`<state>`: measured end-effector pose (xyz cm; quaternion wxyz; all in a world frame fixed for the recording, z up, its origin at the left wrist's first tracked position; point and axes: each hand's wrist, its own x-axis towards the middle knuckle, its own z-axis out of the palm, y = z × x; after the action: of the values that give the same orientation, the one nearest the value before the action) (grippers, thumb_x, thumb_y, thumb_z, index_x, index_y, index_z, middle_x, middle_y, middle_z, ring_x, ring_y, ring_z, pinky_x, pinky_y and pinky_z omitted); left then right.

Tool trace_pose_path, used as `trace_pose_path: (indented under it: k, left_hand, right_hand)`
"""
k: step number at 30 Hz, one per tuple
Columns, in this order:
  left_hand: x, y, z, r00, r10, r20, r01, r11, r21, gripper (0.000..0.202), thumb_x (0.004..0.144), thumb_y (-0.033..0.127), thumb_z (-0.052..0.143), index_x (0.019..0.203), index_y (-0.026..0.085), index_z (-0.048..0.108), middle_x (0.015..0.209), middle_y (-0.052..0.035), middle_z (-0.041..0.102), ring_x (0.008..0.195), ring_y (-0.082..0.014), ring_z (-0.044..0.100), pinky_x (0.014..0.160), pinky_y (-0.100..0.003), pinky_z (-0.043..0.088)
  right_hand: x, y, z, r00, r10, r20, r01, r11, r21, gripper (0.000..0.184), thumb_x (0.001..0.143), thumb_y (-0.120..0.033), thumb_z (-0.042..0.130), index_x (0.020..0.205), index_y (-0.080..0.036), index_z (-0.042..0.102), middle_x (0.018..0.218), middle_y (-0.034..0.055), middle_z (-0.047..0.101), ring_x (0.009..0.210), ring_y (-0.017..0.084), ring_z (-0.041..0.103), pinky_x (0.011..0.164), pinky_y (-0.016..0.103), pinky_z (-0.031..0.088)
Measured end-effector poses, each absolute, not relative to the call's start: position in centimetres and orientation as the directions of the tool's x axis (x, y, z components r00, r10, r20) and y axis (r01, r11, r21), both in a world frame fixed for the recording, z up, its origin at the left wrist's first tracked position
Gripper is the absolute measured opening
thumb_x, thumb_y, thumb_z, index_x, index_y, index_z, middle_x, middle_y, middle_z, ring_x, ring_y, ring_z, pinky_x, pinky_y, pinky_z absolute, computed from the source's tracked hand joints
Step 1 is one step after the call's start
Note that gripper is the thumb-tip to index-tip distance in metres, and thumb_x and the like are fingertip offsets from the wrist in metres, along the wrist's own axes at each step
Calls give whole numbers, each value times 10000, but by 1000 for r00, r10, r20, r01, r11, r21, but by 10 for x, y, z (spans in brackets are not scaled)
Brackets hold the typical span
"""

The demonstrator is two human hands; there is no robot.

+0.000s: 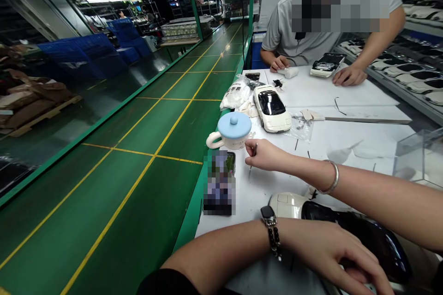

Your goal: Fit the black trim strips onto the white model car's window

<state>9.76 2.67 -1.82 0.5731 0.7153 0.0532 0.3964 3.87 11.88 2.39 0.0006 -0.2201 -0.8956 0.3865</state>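
A large white model car (pixel 285 205) with a glossy black roof and windows lies on the white-covered table in front of me. My left hand (pixel 341 256), at the end of the arm with the watch, lies over the car's near side, fingers bent against it; the fingertips are partly hidden. Stretched across the car, my right hand (pixel 265 154) closes on a thin pointed metal tool (pixel 255 150) with its tip towards the tabletop. Just beyond this hand is a white mug (pixel 235 142) with a blue lid (pixel 234 124). A phone (pixel 219 184) with a lit screen stands left of the tool.
A smaller white model car (pixel 272 108) sits past the mug, near a plastic bag (pixel 237 94) and small loose parts. Across the table a person (pixel 287 27) rests both hands by another model car (pixel 327 64). A clear box (pixel 415 156) is at right; a green walkway (pixel 166 143) runs left.
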Motion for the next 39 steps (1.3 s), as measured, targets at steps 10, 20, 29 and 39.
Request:
trace_pose_path:
  k: [10, 20, 29, 39]
  left_hand:
    - [98, 26, -17, 686, 549, 477, -381, -287, 879, 248, 725, 341, 749, 773, 122, 642, 649, 47, 479, 691, -98, 530, 725, -220, 385]
    - [98, 27, -18, 672, 534, 513, -387, -338, 858, 226, 751, 305, 730, 796, 102, 641, 665, 39, 512, 627, -85, 482, 704, -235, 376]
    - [98, 25, -19, 669, 545, 506, -395, -316, 863, 232, 735, 316, 743, 781, 112, 642, 667, 33, 533, 676, -98, 523, 700, -234, 376]
    - [99, 26, -20, 667, 517, 537, -375, -389, 841, 221, 779, 285, 703, 814, 77, 637, 690, 10, 550, 706, -109, 548, 716, -240, 383]
  right_hand:
    - [34, 114, 26, -894, 419, -159, 416, 642, -644, 232, 652, -104, 591, 630, -194, 379, 585, -19, 474, 572, 139, 430, 500, 263, 266]
    - [39, 120, 22, -901, 408, -148, 390, 612, -688, 236, 656, -94, 571, 622, -194, 360, 564, -35, 445, 564, 131, 433, 500, 260, 277]
    - [46, 125, 16, -911, 408, -65, 316, 586, -746, 222, 654, -104, 554, 628, -195, 354, 572, -50, 433, 565, 120, 433, 515, 259, 289]
    - [44, 121, 15, -898, 432, -78, 348, 593, -726, 210, 670, -130, 564, 626, -196, 369, 573, -44, 463, 563, 127, 449, 508, 261, 296]
